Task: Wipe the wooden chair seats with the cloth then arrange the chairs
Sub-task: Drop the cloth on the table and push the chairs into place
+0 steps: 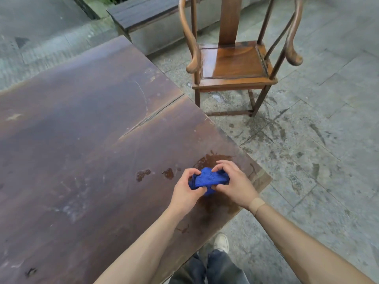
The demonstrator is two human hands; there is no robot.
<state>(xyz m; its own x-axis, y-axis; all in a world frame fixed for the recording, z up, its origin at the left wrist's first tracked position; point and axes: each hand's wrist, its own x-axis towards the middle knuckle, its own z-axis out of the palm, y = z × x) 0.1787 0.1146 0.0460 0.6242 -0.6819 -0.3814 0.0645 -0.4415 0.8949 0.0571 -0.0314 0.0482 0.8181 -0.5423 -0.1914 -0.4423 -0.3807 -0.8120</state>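
Note:
A blue cloth point(207, 179) is bunched between both hands above the near right corner of a dark wooden table point(82, 150). My left hand point(186, 191) grips its left end and my right hand point(233, 185) grips its right end. A wooden armchair point(235, 64) with curved arms stands on the paving beyond the table's right corner. Its seat faces me and looks glossy and wet.
Water patches point(155, 174) lie on the table near the cloth. A low stone bench with a dark top point(143, 15) sits behind the table. Grey stone paving point(317, 150), damp in spots, spreads to the right. My legs and a shoe point(221, 242) are below the table edge.

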